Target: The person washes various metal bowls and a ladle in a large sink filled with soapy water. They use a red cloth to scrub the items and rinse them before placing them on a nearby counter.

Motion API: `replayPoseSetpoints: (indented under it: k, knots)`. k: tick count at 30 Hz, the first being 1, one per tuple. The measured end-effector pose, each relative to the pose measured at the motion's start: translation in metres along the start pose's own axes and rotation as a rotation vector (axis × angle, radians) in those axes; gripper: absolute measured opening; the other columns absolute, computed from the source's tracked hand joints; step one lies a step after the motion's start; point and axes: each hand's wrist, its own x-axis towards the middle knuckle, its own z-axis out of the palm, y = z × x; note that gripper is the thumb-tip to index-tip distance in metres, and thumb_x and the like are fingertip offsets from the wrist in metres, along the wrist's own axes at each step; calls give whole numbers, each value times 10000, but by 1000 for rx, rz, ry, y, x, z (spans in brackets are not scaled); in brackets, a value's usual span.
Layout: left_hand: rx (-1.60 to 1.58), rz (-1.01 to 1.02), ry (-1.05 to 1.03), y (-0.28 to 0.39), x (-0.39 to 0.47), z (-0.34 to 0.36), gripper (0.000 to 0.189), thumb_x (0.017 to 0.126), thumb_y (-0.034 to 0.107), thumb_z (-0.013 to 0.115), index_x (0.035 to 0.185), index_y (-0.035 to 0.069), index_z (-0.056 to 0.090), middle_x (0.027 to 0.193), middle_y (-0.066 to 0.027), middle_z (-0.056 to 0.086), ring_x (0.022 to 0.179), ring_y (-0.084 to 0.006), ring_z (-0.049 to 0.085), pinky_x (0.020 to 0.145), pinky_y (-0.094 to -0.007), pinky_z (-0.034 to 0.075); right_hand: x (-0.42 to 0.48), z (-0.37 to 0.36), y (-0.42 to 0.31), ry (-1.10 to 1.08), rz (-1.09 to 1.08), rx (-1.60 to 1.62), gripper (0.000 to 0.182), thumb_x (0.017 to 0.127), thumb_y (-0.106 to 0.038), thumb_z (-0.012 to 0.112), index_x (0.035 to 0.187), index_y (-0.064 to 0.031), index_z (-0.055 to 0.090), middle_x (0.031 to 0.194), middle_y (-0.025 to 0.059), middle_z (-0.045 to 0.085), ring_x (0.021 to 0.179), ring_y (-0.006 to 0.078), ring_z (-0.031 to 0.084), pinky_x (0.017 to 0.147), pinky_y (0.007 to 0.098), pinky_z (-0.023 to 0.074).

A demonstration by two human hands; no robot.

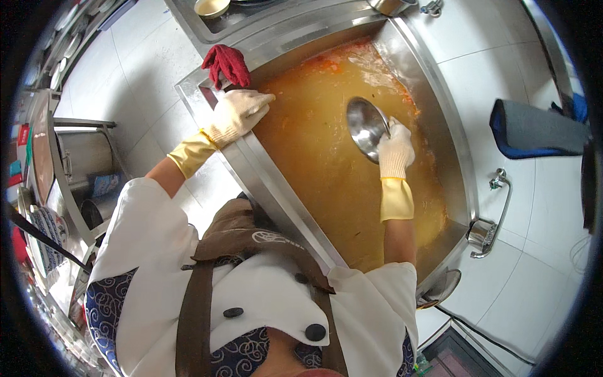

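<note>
A large rectangular stainless-steel basin [287,179] holds cloudy yellow-brown liquid [311,155], with orange-red residue along its far and right sides. In my right hand [396,148] is a shiny round steel bowl [366,127], gripped by its right edge and tilted above the liquid. Across the basin's left rim lies my left hand [240,113], its fingers pointing inward over the liquid; whether they grip anything is unclear. Both hands wear cream knit gloves with yellow rubber cuffs showing at the wrists. Just beyond my left hand, a dark red cloth [227,66] hangs at the basin's corner.
A steel counter [264,28] adjoins the far side, bearing a pale bowl [211,7] and a steel pot [391,5]. Along the right wall are a tap [506,188] and a steel cup [481,234]. A rack [85,125] with a large pot stands left.
</note>
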Motion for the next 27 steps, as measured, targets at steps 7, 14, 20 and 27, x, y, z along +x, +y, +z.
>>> replayPoseSetpoints:
  k: [7, 14, 20, 27]
  knots:
    - [23, -182, 51, -1, 2, -10, 315, 972, 163, 626, 1250, 26, 680, 1077, -203, 734, 947, -382, 710, 830, -451, 572, -56, 59, -137, -317, -163, 176, 298, 923, -198, 651, 1211, -139, 697, 1196, 141, 726, 1081, 345, 709, 898, 476, 564]
    - [88, -276, -118, -1, 11, -9, 303, 984, 186, 604, 1241, 40, 670, 1074, -189, 739, 958, -379, 717, 832, -448, 576, -19, 143, -178, -272, -252, 302, 231, 959, -171, 603, 1159, -141, 715, 1147, 137, 732, 1039, 349, 713, 868, 473, 572]
    - [88, -231, -45, -1, 8, -6, 289, 964, 175, 616, 1217, 56, 689, 1032, -178, 743, 943, -367, 717, 812, -450, 571, 69, 133, -150, -27, -263, 268, 223, 898, -173, 583, 1037, -136, 754, 1041, 165, 742, 1000, 374, 718, 821, 490, 568]
    - [97, -314, -130, 4, 7, -6, 314, 992, 201, 592, 1252, 46, 674, 1097, -189, 734, 1028, -373, 703, 896, -449, 555, 111, 88, -34, 291, 421, 732, 227, 783, -90, 691, 960, 51, 689, 891, 231, 735, 818, 332, 727, 797, 444, 565]
